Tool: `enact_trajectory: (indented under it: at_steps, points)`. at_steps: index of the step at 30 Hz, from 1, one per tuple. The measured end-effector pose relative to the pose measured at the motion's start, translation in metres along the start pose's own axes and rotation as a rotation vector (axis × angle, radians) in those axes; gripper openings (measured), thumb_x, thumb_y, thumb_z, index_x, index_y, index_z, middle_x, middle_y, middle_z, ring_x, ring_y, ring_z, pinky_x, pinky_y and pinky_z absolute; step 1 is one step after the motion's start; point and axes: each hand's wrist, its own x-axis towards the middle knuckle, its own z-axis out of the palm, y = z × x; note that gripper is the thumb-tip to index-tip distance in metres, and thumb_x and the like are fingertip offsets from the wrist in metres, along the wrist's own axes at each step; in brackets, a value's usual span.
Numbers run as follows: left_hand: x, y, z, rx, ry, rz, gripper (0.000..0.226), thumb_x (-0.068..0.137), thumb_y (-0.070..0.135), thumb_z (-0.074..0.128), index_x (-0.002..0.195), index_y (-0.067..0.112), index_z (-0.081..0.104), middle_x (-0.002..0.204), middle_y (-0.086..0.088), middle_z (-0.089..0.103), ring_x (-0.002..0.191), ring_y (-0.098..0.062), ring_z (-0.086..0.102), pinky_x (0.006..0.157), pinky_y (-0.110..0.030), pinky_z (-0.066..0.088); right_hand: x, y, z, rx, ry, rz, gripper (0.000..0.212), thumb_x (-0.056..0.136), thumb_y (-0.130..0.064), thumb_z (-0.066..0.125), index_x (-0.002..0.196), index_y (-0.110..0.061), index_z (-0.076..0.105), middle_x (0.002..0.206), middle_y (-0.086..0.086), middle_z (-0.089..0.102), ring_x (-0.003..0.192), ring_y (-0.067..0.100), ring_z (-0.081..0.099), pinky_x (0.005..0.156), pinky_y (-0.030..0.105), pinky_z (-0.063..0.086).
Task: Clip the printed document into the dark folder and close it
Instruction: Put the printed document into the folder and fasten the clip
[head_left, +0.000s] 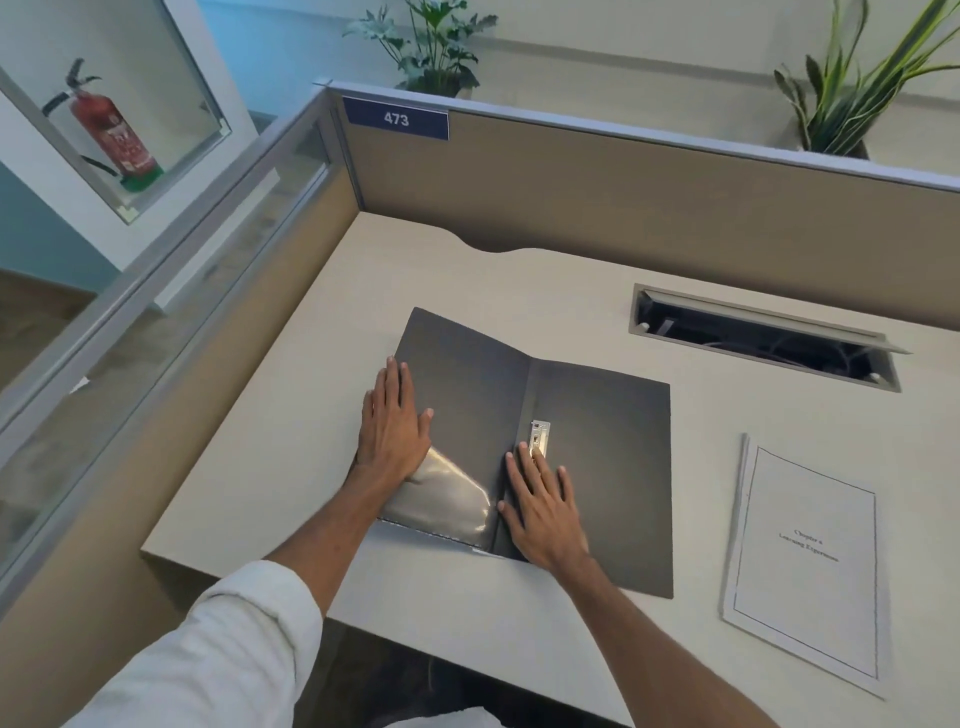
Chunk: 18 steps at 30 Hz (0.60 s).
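Note:
The dark folder (608, 467) lies spread open on the desk, inside up. A metal clip (539, 435) sits on its right half beside the spine. My left hand (392, 423) rests flat on the left cover, fingers spread, just above a shiny plastic pocket (441, 493). My right hand (543, 506) lies flat near the spine, its fingertips touching the lower end of the clip. The printed document (805, 561), a white stapled stack with a bordered title page, lies on the desk to the right of the folder, apart from it.
The pale desk (291, 467) is fenced by tan cubicle partitions (623, 197) at the back and left. An open cable tray slot (763, 338) is cut into the desk behind the document. Potted plants (852, 93) stand beyond the partition.

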Motion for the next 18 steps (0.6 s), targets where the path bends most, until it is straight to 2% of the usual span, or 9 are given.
enact_trajectory:
  at_steps: [5, 10, 14, 18]
  points:
    - [0.004, -0.010, 0.024, 0.006, -0.162, 0.004, 0.081, 0.115, 0.050, 0.029, 0.173, 0.007, -0.008, 0.182, -0.012, -0.015, 0.171, -0.029, -0.007, 0.139, -0.049, 0.004, -0.003, -0.002, 0.001, -0.019, 0.015, 0.004, 0.071, 0.110, -0.058, 0.025, 0.172, -0.027, 0.009, 0.181, -0.005, -0.004, 0.167, 0.017, -0.001, 0.133, 0.053, 0.014]
    - [0.000, -0.007, 0.039, 0.026, -0.258, -0.007, 0.086, 0.114, 0.053, 0.030, 0.172, 0.006, -0.013, 0.182, -0.013, -0.018, 0.171, -0.029, -0.008, 0.139, -0.049, 0.004, -0.003, -0.002, 0.001, 0.013, -0.007, 0.010, 0.072, 0.110, -0.058, 0.028, 0.172, -0.027, 0.009, 0.181, -0.004, -0.003, 0.167, 0.019, 0.000, 0.132, 0.056, 0.016]
    - [0.002, 0.005, 0.045, -0.002, -0.202, -0.012, 0.089, 0.113, 0.050, 0.036, 0.172, 0.003, -0.011, 0.182, -0.014, -0.016, 0.171, -0.030, -0.008, 0.139, -0.050, 0.005, -0.003, 0.001, -0.002, 0.053, -0.027, 0.008, 0.073, 0.110, -0.059, 0.028, 0.172, -0.029, 0.006, 0.180, -0.006, -0.007, 0.167, 0.017, -0.003, 0.132, 0.056, 0.016]
    - [0.005, 0.027, 0.049, -0.059, -0.110, 0.088, 0.087, 0.111, 0.043, 0.046, 0.173, 0.002, 0.001, 0.183, -0.015, -0.005, 0.171, -0.031, 0.001, 0.138, -0.050, 0.010, -0.001, 0.005, -0.017, 0.248, 0.013, 0.038, 0.075, 0.110, -0.056, 0.032, 0.170, -0.036, -0.008, 0.179, -0.011, -0.013, 0.166, 0.009, -0.004, 0.133, 0.047, 0.003]
